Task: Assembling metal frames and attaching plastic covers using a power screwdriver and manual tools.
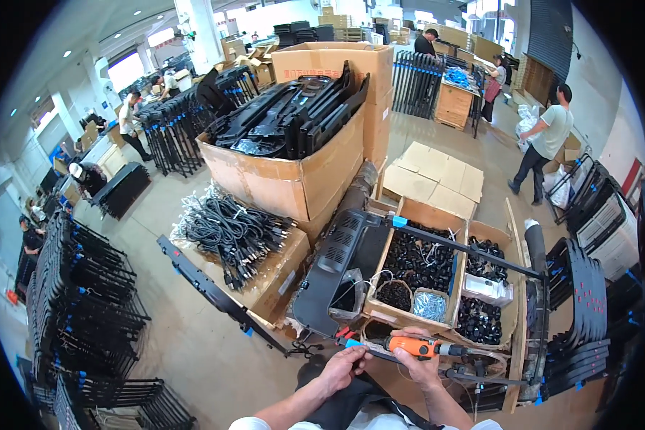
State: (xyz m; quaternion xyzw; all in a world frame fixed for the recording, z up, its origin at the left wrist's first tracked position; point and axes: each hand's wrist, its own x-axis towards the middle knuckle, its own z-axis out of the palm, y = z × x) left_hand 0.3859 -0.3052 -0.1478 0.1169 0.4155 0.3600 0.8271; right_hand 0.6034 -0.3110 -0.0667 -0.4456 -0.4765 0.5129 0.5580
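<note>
In my right hand (pixel 421 364) is an orange power screwdriver (pixel 413 347), its dark front end pointing right. The fingers of my left hand (pixel 342 370) are pinched together just below a blue wrap (pixel 353 344) on the end of a black bar; what lies between the fingertips is hidden. A black metal tube frame (pixel 473 249) with blue-wrapped ends rests across the wooden parts box (pixel 448 315) in front of me. Part of its near bar runs beneath the screwdriver and my right hand.
The box compartments hold black knobs (pixel 416 258) and silver screws (pixel 429 306). Black cables (pixel 236 229) lie on a carton at left, beside a slanted black rail (pixel 208 283). A large carton (pixel 265 172) of black parts stands behind. Stacked frames (pixel 86 287) flank both sides; a person (pixel 548 136) walks at right.
</note>
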